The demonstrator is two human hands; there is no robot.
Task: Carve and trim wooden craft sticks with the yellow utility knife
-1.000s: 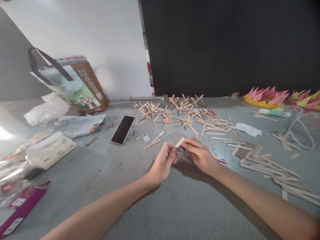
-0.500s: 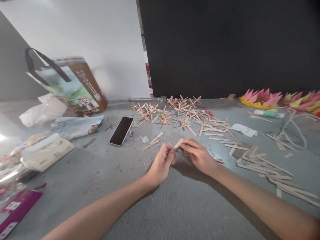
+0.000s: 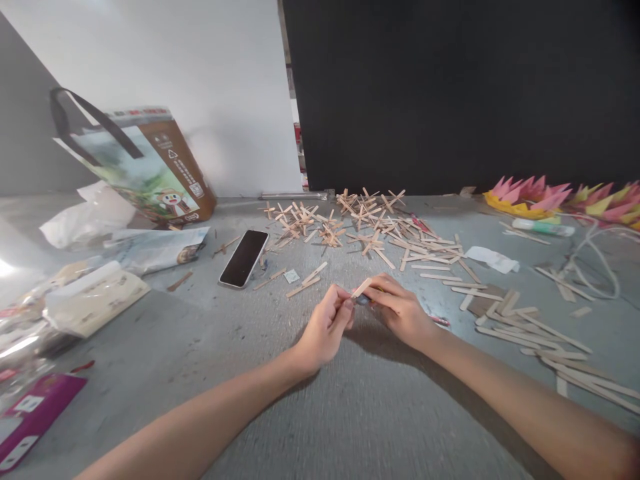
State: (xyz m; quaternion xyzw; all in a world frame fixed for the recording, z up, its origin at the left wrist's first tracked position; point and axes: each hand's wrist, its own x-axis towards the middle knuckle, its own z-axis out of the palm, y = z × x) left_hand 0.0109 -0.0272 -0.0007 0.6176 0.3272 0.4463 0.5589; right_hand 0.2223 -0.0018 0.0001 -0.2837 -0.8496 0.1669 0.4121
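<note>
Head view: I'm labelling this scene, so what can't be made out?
Head view, all four:
Stick: near end hidden by the left hand.
Bluish object: partly covered by the right hand; unidentifiable.
Purple packet: cut off by the picture's left edge.
Bag: fine print too small to read.

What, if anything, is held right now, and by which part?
The left hand pinches a wooden stick by its near end. Whether the right hand holds the small greyish object cannot be told.
</note>
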